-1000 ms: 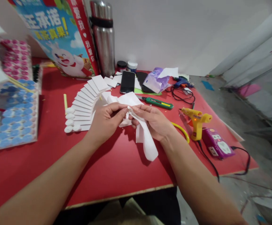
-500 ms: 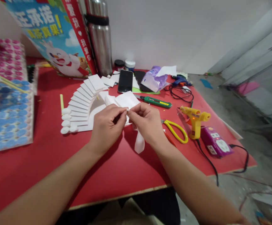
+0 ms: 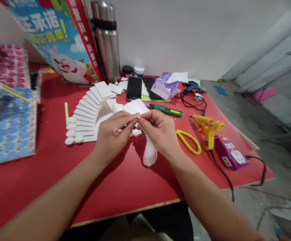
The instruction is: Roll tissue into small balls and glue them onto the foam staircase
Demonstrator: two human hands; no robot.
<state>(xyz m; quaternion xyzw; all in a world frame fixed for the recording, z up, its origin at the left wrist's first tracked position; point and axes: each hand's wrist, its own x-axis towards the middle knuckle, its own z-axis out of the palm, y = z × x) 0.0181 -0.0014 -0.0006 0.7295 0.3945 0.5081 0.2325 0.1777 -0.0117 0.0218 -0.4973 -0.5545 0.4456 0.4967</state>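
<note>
Over the middle of the red table, my left hand [image 3: 114, 133] and my right hand [image 3: 159, 130] meet fingertip to fingertip. Both pinch a strip of thin white tissue paper [image 3: 150, 154], whose loose end hangs below my right hand. The pinched end is mostly hidden by the fingers. Behind my hands lie white paper sheets [image 3: 135, 106]. To the left, a curved stair of white boards [image 3: 85, 112] fans out, with several small rolled white paper rosettes [image 3: 70, 133] at its lower end.
A yellow glue gun [image 3: 209, 129] stands beside a purple power box [image 3: 232, 153], cords trailing. Near my right hand are yellow-handled pliers or scissors [image 3: 189, 142] and a green utility knife [image 3: 167, 110]. Behind are phones [image 3: 134, 88] and a steel flask [image 3: 108, 50]. Blue rosettes [image 3: 12, 134] fill the left.
My fingertips have shifted slightly on the tissue strip. Its hanging end has swung a little and shows more broadly below my right hand.
</note>
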